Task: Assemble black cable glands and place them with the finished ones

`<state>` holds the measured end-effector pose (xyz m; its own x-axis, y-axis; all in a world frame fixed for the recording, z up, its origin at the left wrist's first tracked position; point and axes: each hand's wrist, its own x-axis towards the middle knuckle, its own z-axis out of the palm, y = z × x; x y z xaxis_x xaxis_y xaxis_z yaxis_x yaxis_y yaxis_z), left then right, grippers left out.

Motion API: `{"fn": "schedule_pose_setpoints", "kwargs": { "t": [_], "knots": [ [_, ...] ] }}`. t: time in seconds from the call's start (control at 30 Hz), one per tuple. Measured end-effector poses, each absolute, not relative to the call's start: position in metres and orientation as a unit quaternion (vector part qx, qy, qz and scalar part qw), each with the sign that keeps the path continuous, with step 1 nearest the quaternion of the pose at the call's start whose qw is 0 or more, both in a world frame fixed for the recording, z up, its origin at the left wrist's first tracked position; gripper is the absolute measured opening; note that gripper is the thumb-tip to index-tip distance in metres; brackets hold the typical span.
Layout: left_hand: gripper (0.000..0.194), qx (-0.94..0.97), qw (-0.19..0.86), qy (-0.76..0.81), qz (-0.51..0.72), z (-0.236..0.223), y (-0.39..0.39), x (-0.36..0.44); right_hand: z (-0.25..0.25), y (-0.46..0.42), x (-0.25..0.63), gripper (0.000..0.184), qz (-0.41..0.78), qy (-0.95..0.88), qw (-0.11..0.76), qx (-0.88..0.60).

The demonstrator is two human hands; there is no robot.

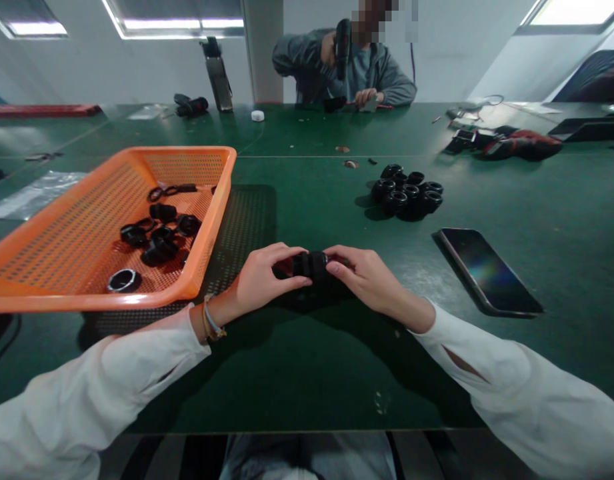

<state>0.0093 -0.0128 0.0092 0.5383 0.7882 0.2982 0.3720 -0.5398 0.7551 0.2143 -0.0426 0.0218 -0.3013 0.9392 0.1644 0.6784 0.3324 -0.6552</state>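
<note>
Narrowly, both hands (259, 270) (371, 277) pinch a black part (317, 265)

1 phone (491, 272) lying flat, 1 grey bottle (219, 79), 1 small white object (257, 116), 1 co-worker (361, 75) in grey

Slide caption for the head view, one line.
Left hand and right hand hold a black cylindrical part beside an orange perforated basket on a green table.

3 windows (174, 15) break the pale walls (447, 57).
</note>
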Motion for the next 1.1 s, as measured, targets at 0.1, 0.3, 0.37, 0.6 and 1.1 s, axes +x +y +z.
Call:
{"fn": "schedule_pose_setpoints", "kwargs": {
  "t": [0.1,0.3,0.37,0.6,1.1],
  "knots": [
    [0.044,0.784,0.36,0.379,0.334,0.0072,-0.0116,0.0091,0.0204,-0.0429,0.2177,0.035,0.228,-0.783,0.307,-0.491],
    [0.046,0.747,0.413,0.401,0.333,0.0052,-0.0094,0.0089,0.0171,-0.0442,0.2185,0.042,0.211,-0.804,0.335,-0.444],
    [0.046,0.748,0.416,0.4,0.329,0.0061,-0.0096,0.0088,0.0176,-0.0442,0.2177,0.038,0.211,-0.798,0.345,-0.447],
    [0.046,0.755,0.415,0.393,0.322,0.0077,-0.0104,0.0091,0.0198,-0.0437,0.2175,0.032,0.228,-0.793,0.338,-0.453],
    [0.044,0.802,0.336,0.383,0.312,0.0055,-0.0102,0.0068,0.0145,-0.0416,0.2177,0.028,0.224,-0.781,0.331,-0.48]
  ]
}}
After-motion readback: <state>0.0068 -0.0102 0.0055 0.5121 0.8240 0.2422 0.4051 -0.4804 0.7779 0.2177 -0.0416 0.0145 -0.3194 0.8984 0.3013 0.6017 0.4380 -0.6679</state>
